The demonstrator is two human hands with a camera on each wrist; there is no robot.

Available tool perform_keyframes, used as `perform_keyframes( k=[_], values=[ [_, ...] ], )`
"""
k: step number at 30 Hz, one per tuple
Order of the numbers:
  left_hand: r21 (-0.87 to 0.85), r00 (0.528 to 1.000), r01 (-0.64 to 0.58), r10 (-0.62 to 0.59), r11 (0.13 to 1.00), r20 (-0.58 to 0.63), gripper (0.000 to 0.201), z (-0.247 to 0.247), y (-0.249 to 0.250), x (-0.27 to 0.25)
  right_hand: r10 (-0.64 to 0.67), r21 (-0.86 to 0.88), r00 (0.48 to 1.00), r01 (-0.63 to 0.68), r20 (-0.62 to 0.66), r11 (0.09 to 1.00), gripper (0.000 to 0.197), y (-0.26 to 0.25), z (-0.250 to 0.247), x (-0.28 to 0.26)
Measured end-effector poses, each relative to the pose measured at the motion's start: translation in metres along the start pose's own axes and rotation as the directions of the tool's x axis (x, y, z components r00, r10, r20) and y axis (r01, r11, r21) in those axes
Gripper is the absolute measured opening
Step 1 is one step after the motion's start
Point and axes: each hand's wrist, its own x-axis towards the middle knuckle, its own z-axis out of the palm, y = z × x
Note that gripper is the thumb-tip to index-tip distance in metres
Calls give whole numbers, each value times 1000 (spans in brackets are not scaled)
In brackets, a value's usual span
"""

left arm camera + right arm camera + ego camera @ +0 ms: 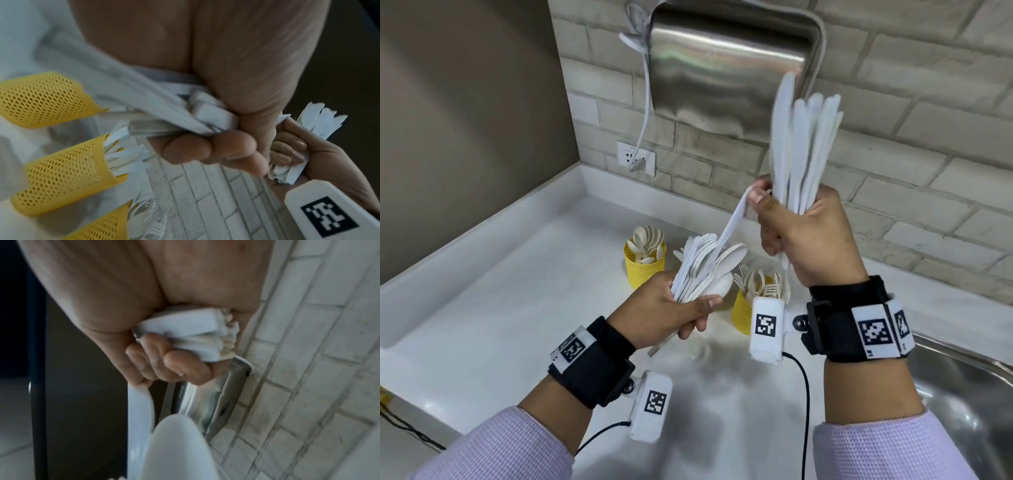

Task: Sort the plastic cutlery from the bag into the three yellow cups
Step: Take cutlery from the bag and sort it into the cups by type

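Head view: the right hand (804, 236) is clenching a knife bundle (803, 144) upright, fingertips pinching one knife (732, 222); the left hand (671, 308) is grasping mixed cutlery (702, 267) above the white surface (517, 291), hiding the middle cup.

Left wrist view: three yellow cups (61, 170) are lying alongside (tiled wall beyond).

Right wrist view: a steel dryer (222, 402) is showing behind the fist.

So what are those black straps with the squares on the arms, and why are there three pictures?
Those straps hold little cameras, one on each wrist, and a third camera sits on the person's head. So you get three pictures: one looking down from the head, and one close-up from each wrist.

The left hand grips a mixed bundle of white plastic cutlery. The right hand grips a bunch of knives pointing up, and pinches one more knife that slants down to the other bundle.

On the white counter stand yellow cups: the spoon cup and the fork cup show from the head; the left wrist picture shows all three.
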Motion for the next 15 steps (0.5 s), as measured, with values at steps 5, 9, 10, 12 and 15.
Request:
perform_keyframes(
  k=[5, 9, 10, 12, 15],
  values=[
    [-38, 998, 15, -12, 999, 65, 35, -1, 6, 0, 83, -18, 985, -81, 152, 997, 16, 12, -7, 2],
    [-46, 997, 24, -20, 999, 73, 35, -1, 5, 1, 58, -133, 990, -41, 125, 990, 30, 18, -9, -2],
    [-47, 998, 24, -21, 999, 67, 33, 0, 5, 1, 36, -107, 998, -30, 48, 994, 33, 19, -7, -2],
    [-33, 999, 28, -26, 999, 39, 33, 1, 3, 2, -8, 5, 993, 9, -118, 1000, 27, 18, -4, -1],
    [5, 998, 46, -46, 999, -41, 32, -2, -3, 3, 17, 282, 942, 83, -335, 956, 13, 15, -4, 3]
  ],
)
